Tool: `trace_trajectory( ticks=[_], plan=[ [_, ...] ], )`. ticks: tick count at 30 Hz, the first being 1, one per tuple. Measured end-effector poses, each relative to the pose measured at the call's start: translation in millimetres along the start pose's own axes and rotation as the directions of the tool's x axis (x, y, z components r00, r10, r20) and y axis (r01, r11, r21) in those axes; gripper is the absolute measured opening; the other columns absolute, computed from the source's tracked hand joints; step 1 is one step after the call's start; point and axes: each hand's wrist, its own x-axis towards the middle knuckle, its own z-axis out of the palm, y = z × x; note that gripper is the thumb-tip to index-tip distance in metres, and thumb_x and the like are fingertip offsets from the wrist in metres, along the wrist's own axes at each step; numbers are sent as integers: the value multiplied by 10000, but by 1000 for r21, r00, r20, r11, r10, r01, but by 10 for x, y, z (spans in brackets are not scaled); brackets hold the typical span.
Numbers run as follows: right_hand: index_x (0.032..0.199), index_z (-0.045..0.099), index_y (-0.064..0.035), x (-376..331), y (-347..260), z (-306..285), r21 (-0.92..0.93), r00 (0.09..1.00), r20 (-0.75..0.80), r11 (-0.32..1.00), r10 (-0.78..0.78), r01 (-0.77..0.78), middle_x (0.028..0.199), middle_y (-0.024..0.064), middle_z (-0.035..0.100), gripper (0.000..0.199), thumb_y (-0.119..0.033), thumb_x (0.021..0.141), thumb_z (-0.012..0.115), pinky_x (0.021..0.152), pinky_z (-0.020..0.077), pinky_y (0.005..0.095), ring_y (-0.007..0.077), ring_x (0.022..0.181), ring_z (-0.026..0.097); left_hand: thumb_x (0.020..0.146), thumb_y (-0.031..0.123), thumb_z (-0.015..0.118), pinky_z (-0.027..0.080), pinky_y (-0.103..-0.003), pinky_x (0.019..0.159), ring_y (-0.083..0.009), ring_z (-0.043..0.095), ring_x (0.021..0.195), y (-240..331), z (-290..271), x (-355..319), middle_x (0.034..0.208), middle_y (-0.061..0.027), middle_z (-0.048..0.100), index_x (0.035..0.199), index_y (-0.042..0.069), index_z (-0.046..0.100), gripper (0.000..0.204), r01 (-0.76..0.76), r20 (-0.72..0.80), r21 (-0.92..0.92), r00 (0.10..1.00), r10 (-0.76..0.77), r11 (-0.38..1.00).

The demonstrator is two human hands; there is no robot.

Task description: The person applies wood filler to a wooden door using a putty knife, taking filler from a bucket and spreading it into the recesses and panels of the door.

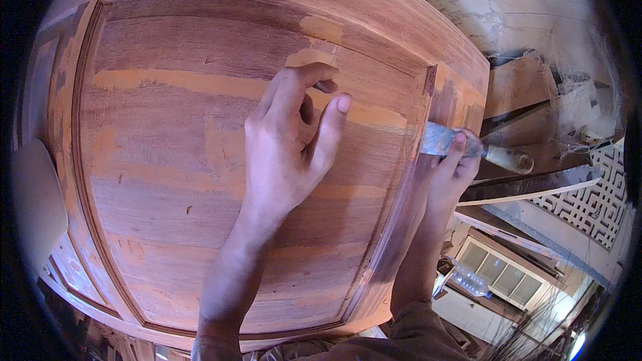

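Right hand gripping a flat, grey-bladed scraper; left hand loosely curled, thumb apart.
The grip hides the scraper's middle; its blurred end overlies the moulding of a reddish-brown, orange-streaked wooden panel, contact unclear; the left forearm covers some boards.

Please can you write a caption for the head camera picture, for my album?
Right hand grips a scraper at an orange-streaked wooden panel; left hand curled in front.
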Motion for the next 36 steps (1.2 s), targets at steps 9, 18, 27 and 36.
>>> trace_trajectory(
  ticks=[9, 18, 27, 36],
  plan=[
    [1044, 574, -22, 132, 81, 242, 40, 999, -5, 998, -52, 52, 700, -4, 542, 232, -246, 1033, 516, 488, 373, 231, 71, 545, 470, 906, 149, 693, 368, -272, 469, -104, 416, 501, 19, 10, -2, 834, -83, 627, 1031, 5, 631, 201, 0, -1, 52, 1000, 0, 999],
    [1011, 575, 17, 129, 33, 197, -353, 976, 81, 910, -202, 218, 779, 71, 602, 246, -210, 1038, 486, 661, 475, 289, 147, 711, 568, 909, 158, 694, 376, -271, 469, -104, 439, 518, 38, -34, -10, 818, -93, 625, 1020, 5, 628, 200, 14, -8, 75, 1000, -14, 997],
    [1052, 544, -14, -80, 35, 53, -222, 989, 112, 968, -96, 119, 692, 2, 533, 258, -263, 1046, 478, 519, 373, 227, 65, 567, 462, 898, 144, 697, 403, -306, 505, -148, 481, 553, -2, -27, -9, 809, -102, 627, 1019, 8, 628, 195, 6, -26, 55, 1000, -5, 998],
    [1036, 575, 24, 25, 161, 68, -184, 991, 88, 976, -104, 119, 887, 80, 593, 236, -198, 1032, 494, 730, 465, 286, 150, 806, 563, 902, 155, 699, 415, -301, 508, -143, 503, 562, 22, -11, -16, 802, -94, 627, 1018, 19, 624, 193, 16, -14, 75, 1000, -15, 997]
  ],
)
